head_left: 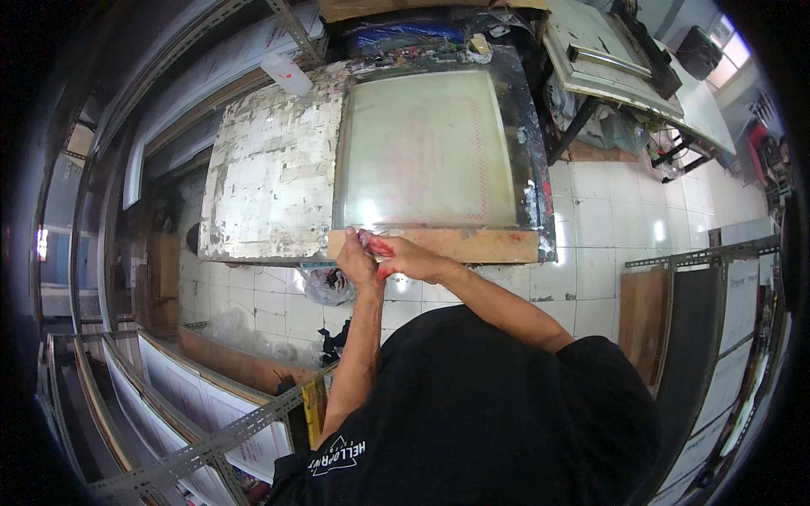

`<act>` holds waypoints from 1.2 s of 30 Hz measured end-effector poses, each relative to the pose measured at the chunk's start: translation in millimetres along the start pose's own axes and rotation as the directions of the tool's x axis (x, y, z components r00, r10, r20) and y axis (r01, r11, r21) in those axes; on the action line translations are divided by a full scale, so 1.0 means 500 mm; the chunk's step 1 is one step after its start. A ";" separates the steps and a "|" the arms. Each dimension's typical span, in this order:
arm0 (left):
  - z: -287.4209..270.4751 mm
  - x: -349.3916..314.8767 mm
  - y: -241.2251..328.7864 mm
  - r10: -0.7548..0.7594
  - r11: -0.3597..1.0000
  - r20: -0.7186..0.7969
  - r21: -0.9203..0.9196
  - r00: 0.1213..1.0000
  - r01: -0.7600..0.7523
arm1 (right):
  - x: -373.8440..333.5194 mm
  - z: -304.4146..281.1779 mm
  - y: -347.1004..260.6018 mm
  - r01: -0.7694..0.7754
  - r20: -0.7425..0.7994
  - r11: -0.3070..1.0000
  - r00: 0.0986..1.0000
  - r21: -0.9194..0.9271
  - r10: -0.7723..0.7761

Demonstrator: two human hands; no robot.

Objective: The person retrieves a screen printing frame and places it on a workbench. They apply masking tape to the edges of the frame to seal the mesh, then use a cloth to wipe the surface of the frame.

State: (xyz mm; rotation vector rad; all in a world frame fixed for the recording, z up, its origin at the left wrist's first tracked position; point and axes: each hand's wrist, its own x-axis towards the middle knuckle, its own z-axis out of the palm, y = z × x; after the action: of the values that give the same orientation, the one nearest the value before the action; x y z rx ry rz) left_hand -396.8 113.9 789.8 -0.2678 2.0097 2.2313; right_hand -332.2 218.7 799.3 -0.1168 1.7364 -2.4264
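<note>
My two hands meet over the near edge of the table, at the left end of a long wooden bar (472,245). Between them is a small crumpled rag (366,239), pale with red stains. My right hand (405,258) is closed on it, with wet red smears across the thumb side and fingers. From the other side my left hand (358,261) presses against the rag, its fingers partly hidden and apparently closed. Just beyond lies a printing screen (422,152), a pale greenish mesh with faint pink and red marks, flat on the table's right half.
The table's left half is a worn, paint-flaked white board (270,177). A whitish plastic bottle (287,73) lies at its far side. Metal racks with framed screens (211,405) stand left, another rack (717,329) right. A plastic bag (327,285) hangs below the near edge.
</note>
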 end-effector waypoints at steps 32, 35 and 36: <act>0.033 0.021 0.035 -0.152 0.974 0.455 0.221 0.878 0.053 | 0.021 -0.145 -0.075 -0.131 -0.005 0.990 0.991 0.045 0.132; 0.066 0.017 0.025 0.032 0.954 0.427 0.258 0.904 -0.155 | 0.035 -0.175 -0.056 -0.151 -0.099 0.984 0.982 0.097 0.160; 0.066 0.024 0.018 0.117 0.906 0.444 0.319 0.888 -0.279 | 0.038 -0.183 -0.058 -0.169 -0.192 0.971 0.961 0.170 0.200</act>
State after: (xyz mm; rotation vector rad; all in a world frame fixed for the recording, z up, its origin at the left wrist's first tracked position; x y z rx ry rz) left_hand -411.9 145.4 799.0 0.4432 2.2240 1.7387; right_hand -367.3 310.2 796.4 0.3146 1.5490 -2.4925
